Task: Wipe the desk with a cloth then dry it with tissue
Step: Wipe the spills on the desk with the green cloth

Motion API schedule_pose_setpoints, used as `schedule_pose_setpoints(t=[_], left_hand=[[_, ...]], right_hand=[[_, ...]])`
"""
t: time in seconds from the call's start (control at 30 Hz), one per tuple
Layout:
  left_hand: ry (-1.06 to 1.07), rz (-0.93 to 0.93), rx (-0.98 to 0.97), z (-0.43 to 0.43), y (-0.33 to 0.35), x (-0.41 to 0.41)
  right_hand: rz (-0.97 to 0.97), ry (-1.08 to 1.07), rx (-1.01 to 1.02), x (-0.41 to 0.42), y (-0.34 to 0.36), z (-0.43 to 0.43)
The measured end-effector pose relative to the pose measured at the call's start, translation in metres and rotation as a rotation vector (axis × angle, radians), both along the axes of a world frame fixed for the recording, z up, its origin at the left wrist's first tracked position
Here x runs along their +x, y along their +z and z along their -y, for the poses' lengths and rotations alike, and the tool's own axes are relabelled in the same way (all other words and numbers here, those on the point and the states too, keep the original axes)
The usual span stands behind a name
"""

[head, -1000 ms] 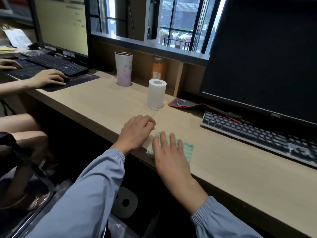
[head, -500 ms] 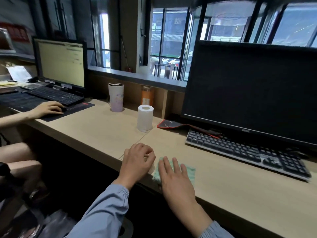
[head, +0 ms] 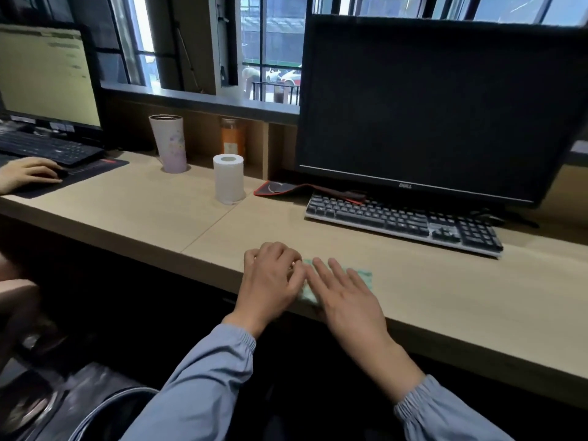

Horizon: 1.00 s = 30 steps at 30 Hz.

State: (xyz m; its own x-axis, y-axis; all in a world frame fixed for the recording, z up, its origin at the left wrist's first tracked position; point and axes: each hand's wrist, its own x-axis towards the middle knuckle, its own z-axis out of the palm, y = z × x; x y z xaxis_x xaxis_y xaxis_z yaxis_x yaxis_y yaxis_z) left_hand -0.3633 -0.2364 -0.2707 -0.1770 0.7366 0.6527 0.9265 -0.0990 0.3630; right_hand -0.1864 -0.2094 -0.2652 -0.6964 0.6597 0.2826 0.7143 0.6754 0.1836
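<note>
A long light-wood surface (head: 461, 300) is seen running across the view, w/ a seam btwn two panels. At back R a large dark monitor (head: 439, 103) is stood on it, screen off; a second monitor (head: 47, 74), lit, is seen at far L. A black kbd (head: 401, 221) is laid just in front of the dark monitor, & another kbd (head: 47, 148) is set below the lit one. A red-edged mat (head: 280, 187) is laid just behind the black kbd's L end. Blue-grey sleeves are worn on both arms. The right hand (head: 346, 297) is laid flat, palm down, fingers straight & a little spread, pressed on the cloth (head: 364, 276). The left hand (head: 270, 281) is set just beside it at the cloth's L edge, knuckles up, fingers curled under; whether the cloth is pinched can't be told. At far L another person's hand (head: 27, 173) is rested on a mouse. A pale tumbler (head: 168, 143) w/ a dark rim is stood upright toward the back. The tissue roll (head: 228, 178) is stood upright near the seam, btwn tumbler & mat, well apart from both hands. The cloth, pale green, is spread flat near the surface's front edge, mostly covered by the right hand, its far R corner showing. An orange jar (head: 233, 136) is tucked in a wooden niche behind the roll.
</note>
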Motion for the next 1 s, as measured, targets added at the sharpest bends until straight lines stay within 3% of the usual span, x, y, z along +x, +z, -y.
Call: schedule_pose_setpoints(t=[0.5,1.0], left_hand=[[-0.232,-0.249,0.091,-0.008,-0.003,0.139],[-0.389,-0.270,0.009,-0.022,0.012,0.243]], right_hand=[[-0.070,-0.130,0.027,0.174,0.004,0.010],[-0.069,-0.215,-0.090,0.335,0.012,0.006]])
